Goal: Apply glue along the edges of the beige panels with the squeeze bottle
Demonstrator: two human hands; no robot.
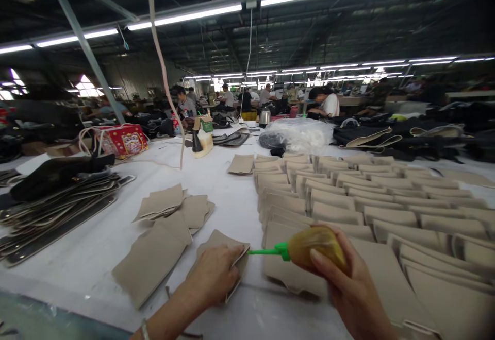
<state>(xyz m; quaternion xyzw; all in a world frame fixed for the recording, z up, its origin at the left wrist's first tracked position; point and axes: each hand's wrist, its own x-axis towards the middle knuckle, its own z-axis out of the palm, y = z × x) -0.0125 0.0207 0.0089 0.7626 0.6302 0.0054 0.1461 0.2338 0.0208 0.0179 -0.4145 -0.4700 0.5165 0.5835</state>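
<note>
A yellow glue bottle (pixel 319 250) with a long green nozzle is squeezed in my right hand (pixel 348 273), fingers wrapped round it. Its nozzle points left, the tip at the right edge of a beige fabric-like panel (pixel 222 239). My left hand (pixel 216 273) holds this panel against the table, index finger stretched along its folded edge and the other fingers curled. Left of it lies a loose pile of flat beige panels (pixel 154 257). To the right, folded beige panels (pixel 332 201) stand in overlapping rows, partly covered by my right hand and the bottle.
On the white table (pixel 88 247), dark trimmed pieces (pixel 58 211) are stacked at left. Further back are a red patterned bag (pixel 126 141), a dark-tipped cream bottle (pixel 203 144), clear plastic wrap (pixel 297 134) and a metal kettle (pixel 265 117). A cord (pixel 164 77) hangs to the table. People sit beyond.
</note>
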